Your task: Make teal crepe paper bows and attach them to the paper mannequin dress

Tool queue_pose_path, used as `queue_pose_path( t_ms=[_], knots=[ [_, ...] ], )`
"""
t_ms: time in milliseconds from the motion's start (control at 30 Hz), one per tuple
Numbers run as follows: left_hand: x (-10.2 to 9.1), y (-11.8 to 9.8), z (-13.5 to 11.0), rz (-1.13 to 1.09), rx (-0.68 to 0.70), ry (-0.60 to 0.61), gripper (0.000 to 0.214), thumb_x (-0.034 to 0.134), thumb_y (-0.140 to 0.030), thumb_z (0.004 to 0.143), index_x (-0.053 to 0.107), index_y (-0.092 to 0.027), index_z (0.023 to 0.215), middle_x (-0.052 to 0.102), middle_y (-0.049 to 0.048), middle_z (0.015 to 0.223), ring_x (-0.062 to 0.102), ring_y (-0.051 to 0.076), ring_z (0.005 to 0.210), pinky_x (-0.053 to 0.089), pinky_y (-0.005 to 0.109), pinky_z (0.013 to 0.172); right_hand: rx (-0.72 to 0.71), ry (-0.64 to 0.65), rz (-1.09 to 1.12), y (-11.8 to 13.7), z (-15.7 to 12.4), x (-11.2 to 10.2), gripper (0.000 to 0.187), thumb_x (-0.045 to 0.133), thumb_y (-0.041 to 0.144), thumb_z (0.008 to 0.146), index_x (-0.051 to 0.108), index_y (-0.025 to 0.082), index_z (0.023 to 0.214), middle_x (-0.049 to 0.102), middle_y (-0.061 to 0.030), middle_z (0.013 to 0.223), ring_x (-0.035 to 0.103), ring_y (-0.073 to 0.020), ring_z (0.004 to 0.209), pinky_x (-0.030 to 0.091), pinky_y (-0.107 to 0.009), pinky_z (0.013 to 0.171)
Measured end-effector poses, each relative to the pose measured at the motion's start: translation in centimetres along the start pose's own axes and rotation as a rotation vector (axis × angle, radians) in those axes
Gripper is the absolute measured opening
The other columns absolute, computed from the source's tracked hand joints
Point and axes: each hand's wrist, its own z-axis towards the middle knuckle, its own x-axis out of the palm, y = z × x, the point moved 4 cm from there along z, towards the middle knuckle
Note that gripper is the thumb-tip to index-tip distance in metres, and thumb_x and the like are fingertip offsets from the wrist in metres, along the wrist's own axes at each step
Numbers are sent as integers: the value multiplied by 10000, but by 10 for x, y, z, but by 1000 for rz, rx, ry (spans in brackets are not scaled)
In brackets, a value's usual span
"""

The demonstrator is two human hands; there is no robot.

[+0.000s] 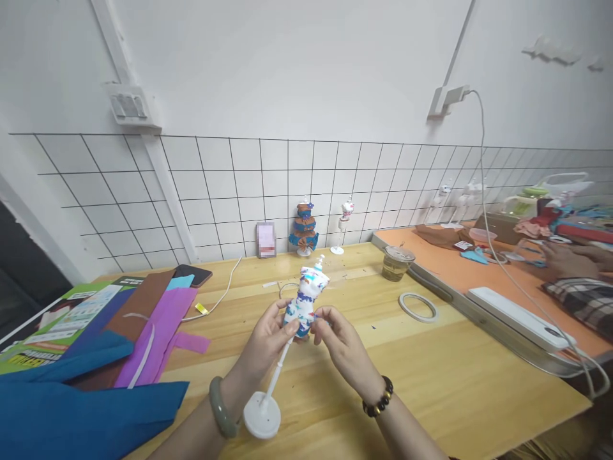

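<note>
A miniature dress form [312, 283], white with blue, purple and orange bits on its torso, is held tilted above the table on a white rod with a round base [262, 415]. My left hand [271, 332] is closed around the lower left of its body, thumb across the front. My right hand [338, 335] pinches at the lower right of the torso; whatever small piece lies between those fingertips is too small to make out. Behind stand a dress form in tiered blue and brown fabric [305, 227] and a smaller white form [345, 220].
Coloured fabric sheets [165, 319] and a phone [194, 275] lie left. To the right are a tape roll [418, 307], a cup of liquid [397, 263] and a white power strip [520, 318]. Another person's hands [572, 259] work at the orange table [502, 281].
</note>
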Motion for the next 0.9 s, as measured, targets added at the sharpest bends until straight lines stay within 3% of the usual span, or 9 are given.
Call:
queue_pose_path(
  t_ms=[133, 333, 433, 533, 633, 733, 833, 900],
  knots=[
    [-1, 1, -1, 33, -3, 4, 357, 644, -237, 743, 501, -200, 1068, 633, 43, 880, 589, 129, 726, 448, 248, 674, -22, -38, -88, 5, 0, 2, 234, 526, 404, 820, 548, 187, 734, 589, -6, 662, 510, -135, 622, 386, -251, 592],
    [-3, -4, -1, 161, -44, 67, 407, 606, -294, 773, 475, -202, 1148, 620, 78, 955, 591, 170, 815, 464, 287, 699, -97, -36, -283, 12, -1, -3, 234, 512, 380, 831, 555, 188, 706, 593, -7, 671, 513, -138, 638, 375, -248, 604],
    [-4, -3, 0, 224, -67, 71, 549, 577, -314, 794, 354, -211, 1285, 616, 82, 938, 580, 182, 849, 462, 301, 708, -112, -10, -321, 15, -1, -2, 287, 472, 377, 855, 546, 186, 654, 560, 6, 622, 490, -125, 598, 374, -235, 574],
    [-5, -2, 0, 271, -29, -38, 698, 561, -318, 804, 172, -218, 1376, 612, 87, 968, 580, 185, 868, 458, 316, 734, -119, -73, -337, 14, -1, 0, 295, 478, 375, 851, 547, 181, 640, 530, 10, 602, 468, -124, 586, 359, -236, 559],
    [-4, -8, -5, 428, 132, -158, 600, 577, -304, 786, 327, -217, 1324, 568, 101, 1104, 558, 195, 939, 444, 308, 791, -127, -130, -362, 12, 1, 3, 292, 491, 368, 844, 552, 178, 632, 516, 5, 593, 452, -129, 578, 343, -250, 556],
    [2, -13, -9, 618, 249, -129, 458, 594, -267, 764, 510, -234, 1213, 531, 86, 1181, 524, 210, 1001, 421, 285, 822, -132, -148, -373, 10, 4, 6, 273, 496, 353, 842, 561, 183, 639, 529, -3, 605, 454, -133, 587, 347, -258, 568],
    [3, -13, -9, 709, 282, -95, 469, 603, -217, 744, 530, -257, 1206, 533, 70, 1186, 503, 212, 1026, 409, 264, 820, -123, -139, -364, 8, 7, 9, 282, 475, 348, 855, 567, 182, 646, 534, -3, 605, 446, -128, 572, 348, -255, 553],
    [0, -10, -8, 696, 271, -108, 483, 605, -204, 735, 530, -257, 1209, 568, 69, 1122, 532, 194, 940, 422, 248, 766, -112, -130, -348, 7, 8, 10, 301, 457, 350, 865, 559, 179, 638, 533, -1, 597, 443, -122, 557, 347, -248, 531]
  ],
)
